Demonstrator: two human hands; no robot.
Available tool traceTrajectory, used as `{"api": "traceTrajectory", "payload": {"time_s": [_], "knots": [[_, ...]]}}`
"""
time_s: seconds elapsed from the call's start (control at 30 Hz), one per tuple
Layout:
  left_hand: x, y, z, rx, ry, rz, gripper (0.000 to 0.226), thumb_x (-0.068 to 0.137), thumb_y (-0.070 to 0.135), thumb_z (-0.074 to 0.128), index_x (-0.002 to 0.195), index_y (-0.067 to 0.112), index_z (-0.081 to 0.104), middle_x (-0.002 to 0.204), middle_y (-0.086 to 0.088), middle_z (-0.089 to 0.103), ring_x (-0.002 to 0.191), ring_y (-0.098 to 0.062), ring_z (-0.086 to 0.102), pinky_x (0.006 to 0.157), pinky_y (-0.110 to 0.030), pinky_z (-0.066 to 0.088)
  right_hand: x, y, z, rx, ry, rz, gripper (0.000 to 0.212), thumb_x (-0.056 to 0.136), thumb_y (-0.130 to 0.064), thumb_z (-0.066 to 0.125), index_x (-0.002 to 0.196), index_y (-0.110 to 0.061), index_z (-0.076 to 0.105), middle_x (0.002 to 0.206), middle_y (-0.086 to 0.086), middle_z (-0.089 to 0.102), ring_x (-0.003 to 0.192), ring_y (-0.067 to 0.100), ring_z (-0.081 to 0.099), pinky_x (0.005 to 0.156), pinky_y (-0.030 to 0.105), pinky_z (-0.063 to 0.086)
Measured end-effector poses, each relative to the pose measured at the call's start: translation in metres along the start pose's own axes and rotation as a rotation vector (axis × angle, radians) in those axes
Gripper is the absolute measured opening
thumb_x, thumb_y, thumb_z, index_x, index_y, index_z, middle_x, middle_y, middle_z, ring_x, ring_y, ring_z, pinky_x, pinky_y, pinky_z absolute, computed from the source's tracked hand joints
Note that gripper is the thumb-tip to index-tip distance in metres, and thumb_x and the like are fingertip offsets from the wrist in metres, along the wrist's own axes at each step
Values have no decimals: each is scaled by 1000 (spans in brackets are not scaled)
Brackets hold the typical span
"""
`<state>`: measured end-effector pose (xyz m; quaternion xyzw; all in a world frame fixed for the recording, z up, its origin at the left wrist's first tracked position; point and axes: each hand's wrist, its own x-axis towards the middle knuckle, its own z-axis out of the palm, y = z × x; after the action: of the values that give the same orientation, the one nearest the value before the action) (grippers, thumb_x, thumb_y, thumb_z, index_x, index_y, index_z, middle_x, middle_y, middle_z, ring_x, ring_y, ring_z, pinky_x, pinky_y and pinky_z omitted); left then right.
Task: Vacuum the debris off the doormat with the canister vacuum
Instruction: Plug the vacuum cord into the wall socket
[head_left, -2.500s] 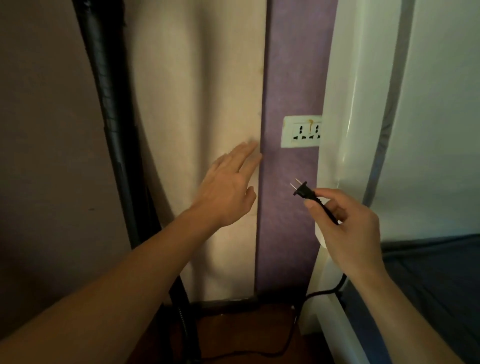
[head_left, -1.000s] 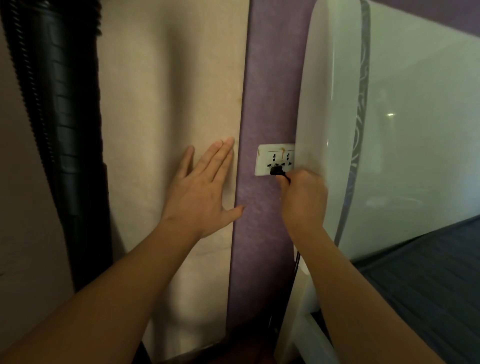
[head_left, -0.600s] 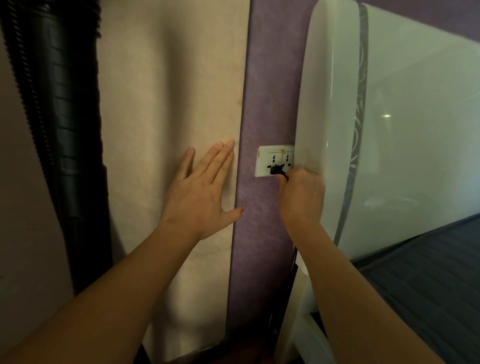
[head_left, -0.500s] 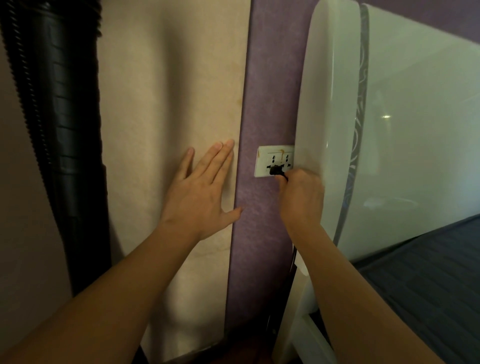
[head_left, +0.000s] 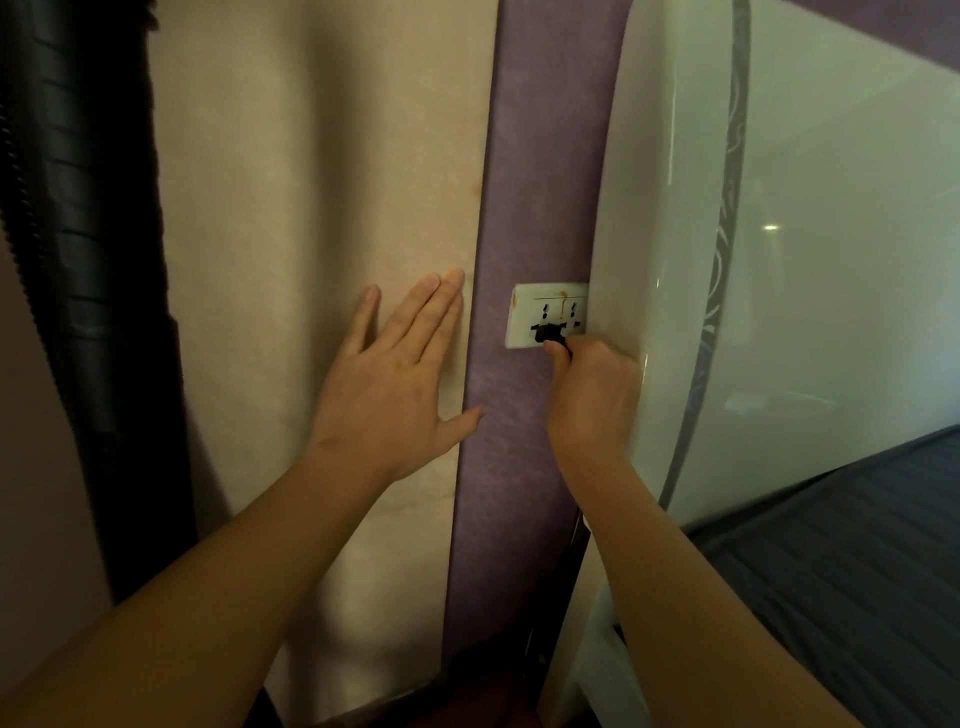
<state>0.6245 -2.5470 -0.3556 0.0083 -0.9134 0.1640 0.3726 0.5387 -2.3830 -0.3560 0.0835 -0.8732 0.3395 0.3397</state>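
Plugging in at the wall socket beside the bed

A glossy white headboard (head_left: 675, 260) fills the right side, with the dark grey bed (head_left: 857, 571) below it. A cream wall panel (head_left: 322, 182) takes the middle left. A purple wall strip (head_left: 540, 156) runs between the panel and the headboard. A black ribbed hose (head_left: 88, 260) stands upright along the left edge, well apart from both hands. The left hand (head_left: 395, 395) lies flat on the cream panel, its grip spread, the thumb reaching onto the purple strip. The right hand (head_left: 592, 400) is just beside the headboard's edge, its grip pinching the plug (head_left: 550, 332). A white socket plate (head_left: 524, 317) sits on the purple strip, partly hidden by the headboard. The small black plug sits against the plate's lower left outlet.
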Motion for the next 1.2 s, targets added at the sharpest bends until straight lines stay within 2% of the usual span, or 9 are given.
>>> {"api": "traceTrajectory", "payload": {"time_s": [0.17, 0.27, 0.4, 0.7, 0.83, 0.9, 0.97, 1.13, 1.2], "knots": [[0, -1, 2, -2, 3, 2, 100, 88, 75, 32, 160, 9, 12, 168, -2, 1, 154, -16, 2, 123, -53, 7, 6, -6, 0, 30, -47, 26, 32, 103, -27, 56, 101, -1, 73, 92, 15, 73, 81, 27, 68, 69, 36, 51], [0, -1, 3, -6, 12, 9, 100, 88, 73, 37, 160, 8, 13, 168, 0, 1, 154, -15, 2, 123, -53, 7, 12, -9, 2, 7, -66, 70, 33, 104, -30, 55, 107, -2, 73, 99, 17, 73, 90, 31, 67, 65, 31, 36], [0, -1, 3, -5, 11, 17, 100, 88, 73, 37, 160, 8, 12, 168, 0, -1, 154, -15, 2, 123, -53, 8, 12, -7, 1, 58, -86, 95, 32, 102, -29, 58, 105, -1, 73, 98, 17, 74, 88, 31, 69, 67, 31, 44], [0, 0, 0, 20, -32, 23, 101, 88, 75, 34, 160, 8, 11, 168, 0, -1, 154, -15, 1, 124, -52, 6, 11, -12, -4, 57, -122, 108, 32, 103, -26, 57, 108, 3, 71, 104, 20, 73, 94, 32, 69, 67, 27, 36], [0, 5, -10, 21, -86, 1, 99, 86, 72, 23, 160, 7, 12, 168, -1, -1, 154, -16, 0, 124, -52, 8, 9, -9, -13, 21, -176, 44, 30, 104, -22, 56, 111, 5, 68, 108, 21, 71, 98, 34, 69, 68, 29, 38], [1, 8, -20, 2, -139, -12, 99, 84, 71, 20, 160, 8, 12, 168, -2, 1, 154, -17, 1, 123, -53, 11, 7, -7, -17, -41, -218, -13, 26, 105, -19, 55, 116, 2, 66, 110, 19, 71, 99, 32, 70, 70, 31, 46], [4, 10, -30, -34, -205, -32, 98, 84, 70, 22, 160, 9, 12, 168, -4, 3, 154, -19, 3, 122, -55, 16, 5, -6, -24, -66, -247, -94, 29, 103, -19, 57, 126, -2, 61, 118, 17, 67, 104, 31, 68, 81, 35, 54], [21, 20, -73, -114, -319, -74, 98, 80, 62, 58, 157, 12, 26, 165, -9, 21, 152, -27, 20, 117, -57, 27, 16, -21, -66, -132, -414, -351, 52, 92, -33, 66, 138, -10, 57, 131, 17, 60, 120, 34, 59, 103, 42, 50], [35, 20, -99, -138, -339, -103, 93, 79, 62, 59, 155, 14, 33, 161, -10, 31, 149, -29, 28, 115, -56, 31, 31, -33, -90, -164, -484, -409, 54, 91, -38, 65, 140, -15, 56, 133, 14, 61, 121, 32, 59, 103, 42, 51]]}}
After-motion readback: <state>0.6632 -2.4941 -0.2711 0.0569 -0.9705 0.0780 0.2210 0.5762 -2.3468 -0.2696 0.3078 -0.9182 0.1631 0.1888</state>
